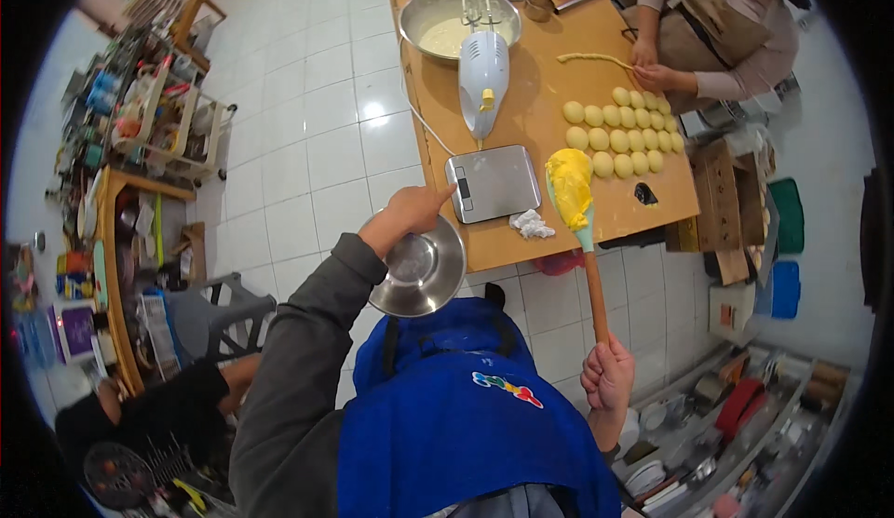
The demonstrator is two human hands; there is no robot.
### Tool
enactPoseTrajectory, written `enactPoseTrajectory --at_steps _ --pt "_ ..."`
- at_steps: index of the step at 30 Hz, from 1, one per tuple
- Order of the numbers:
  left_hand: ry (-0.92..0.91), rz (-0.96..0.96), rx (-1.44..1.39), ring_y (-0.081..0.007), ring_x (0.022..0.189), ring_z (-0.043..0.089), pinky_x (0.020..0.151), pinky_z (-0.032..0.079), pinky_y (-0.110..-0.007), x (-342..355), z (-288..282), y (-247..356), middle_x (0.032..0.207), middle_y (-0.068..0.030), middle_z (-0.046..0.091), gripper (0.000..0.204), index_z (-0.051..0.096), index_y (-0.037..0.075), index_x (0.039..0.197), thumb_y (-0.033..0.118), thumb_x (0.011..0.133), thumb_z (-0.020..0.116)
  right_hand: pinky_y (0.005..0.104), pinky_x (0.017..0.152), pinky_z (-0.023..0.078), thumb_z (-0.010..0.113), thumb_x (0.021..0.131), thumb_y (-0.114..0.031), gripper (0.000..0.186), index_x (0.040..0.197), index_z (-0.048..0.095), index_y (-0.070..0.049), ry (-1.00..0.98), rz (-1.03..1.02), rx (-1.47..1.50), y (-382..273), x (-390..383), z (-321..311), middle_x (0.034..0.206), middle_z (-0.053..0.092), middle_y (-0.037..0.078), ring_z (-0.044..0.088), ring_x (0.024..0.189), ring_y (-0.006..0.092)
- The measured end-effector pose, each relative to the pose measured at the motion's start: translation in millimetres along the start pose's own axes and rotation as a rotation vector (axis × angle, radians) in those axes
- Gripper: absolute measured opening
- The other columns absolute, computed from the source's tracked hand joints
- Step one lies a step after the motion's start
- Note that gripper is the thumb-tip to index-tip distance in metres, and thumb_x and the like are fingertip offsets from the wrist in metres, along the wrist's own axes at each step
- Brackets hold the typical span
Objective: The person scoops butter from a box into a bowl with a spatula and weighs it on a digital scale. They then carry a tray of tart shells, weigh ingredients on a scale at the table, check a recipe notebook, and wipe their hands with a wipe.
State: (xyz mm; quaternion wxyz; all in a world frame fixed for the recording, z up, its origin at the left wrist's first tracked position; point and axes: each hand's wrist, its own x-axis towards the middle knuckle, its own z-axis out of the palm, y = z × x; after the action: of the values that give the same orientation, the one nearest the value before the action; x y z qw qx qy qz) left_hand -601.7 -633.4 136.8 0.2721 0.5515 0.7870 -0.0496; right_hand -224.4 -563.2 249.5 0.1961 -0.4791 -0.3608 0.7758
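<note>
Steel gleams on the kitchen scale (pixel 507 188), which I take, from my distant seat, as the clock's centre. At 8 o'clock the left hand (pixel 413 212) stretches its index finger to the control strip (pixel 463 188), touching or nearly so, probably because the controls face that side. Below that hand, at 7 o'clock, I see a metal bowl (pixel 419 295), perhaps kept off the table (pixel 492 242) to spare the scale its weight; I cannot tell whether the folded fingers clasp its rim. At 5 o'clock the right hand (pixel 608 376) wraps round the spatula (pixel 594 295), its head raised at 3 o'clock, likely so the yellow mass (pixel 570 186) stays on. Dough balls (pixel 619 138) stand in rows at 2 o'clock; at 12 o'clock a hand mixer (pixel 483 73) rests its beaters over the batter bowl (pixel 407 26), presumably to catch drips
</note>
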Motion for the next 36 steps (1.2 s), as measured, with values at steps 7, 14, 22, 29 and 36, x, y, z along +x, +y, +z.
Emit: enactPoseTrajectory --at_steps 7,14,22,29,36 --pt "-0.080 0.183 0.113 -0.0319 0.074 0.060 0.063 0.047 -0.041 44 -15 -30 0.080 -0.0159 0.061 0.074 0.023 0.020 0.138 0.005 0.070 0.050 0.0176 0.033 0.023 0.048 0.088 -0.007 0.037 0.123 0.042 0.002 0.188 -0.062 0.157 39 -25 52 0.053 0.031 -0.004 0.026 0.039 0.0029" --pt "-0.179 0.239 0.210 -0.0311 0.075 0.061 0.064 0.047 -0.040 59 -19 -40 0.082 -0.0157 0.060 0.073 0.020 0.021 0.139 0.004 0.073 0.047 0.0179 0.033 0.023 0.047 0.088 -0.007 0.037 0.123 0.042 0.002 0.310 -0.101 0.212 56 -36 83 0.053 0.031 -0.005 0.026 0.039 0.0028" --pt "-0.199 0.287 0.184 -0.0325 0.076 0.060 0.064 0.047 -0.040 59 -22 -46 0.081 -0.0172 0.060 0.074 0.020 0.023 0.139 0.003 0.073 0.046 0.0174 0.031 0.022 0.045 0.090 -0.010 0.030 0.118 0.045 0.001 0.316 -0.121 0.231 65 -28 99 0.053 0.031 -0.004 0.025 0.038 0.0030" --pt "-0.054 0.236 -0.007 -0.0347 0.079 0.059 0.068 0.047 -0.042 35 -12 -53 0.084 -0.0188 0.060 0.068 0.032 0.019 0.134 0.004 0.069 0.048 0.0172 0.033 0.025 0.048 0.088 -0.007 0.037 0.124 0.043 0.003 0.322 -0.120 0.255 64 -27 109 0.052 0.030 -0.006 0.026 0.038 0.0024" --pt "-0.052 0.086 -0.674 -0.0254 0.082 0.062 0.074 0.047 -0.036 13 12 -118 0.094 -0.0162 0.062 0.042 0.055 0.006 0.115 0.004 0.073 0.053 0.0171 0.033 0.025 0.048 0.088 -0.006 0.037 0.122 0.043 0.004 0.369 -0.134 0.285 69 -29 109 0.052 0.031 -0.006 0.026 0.038 0.0024"
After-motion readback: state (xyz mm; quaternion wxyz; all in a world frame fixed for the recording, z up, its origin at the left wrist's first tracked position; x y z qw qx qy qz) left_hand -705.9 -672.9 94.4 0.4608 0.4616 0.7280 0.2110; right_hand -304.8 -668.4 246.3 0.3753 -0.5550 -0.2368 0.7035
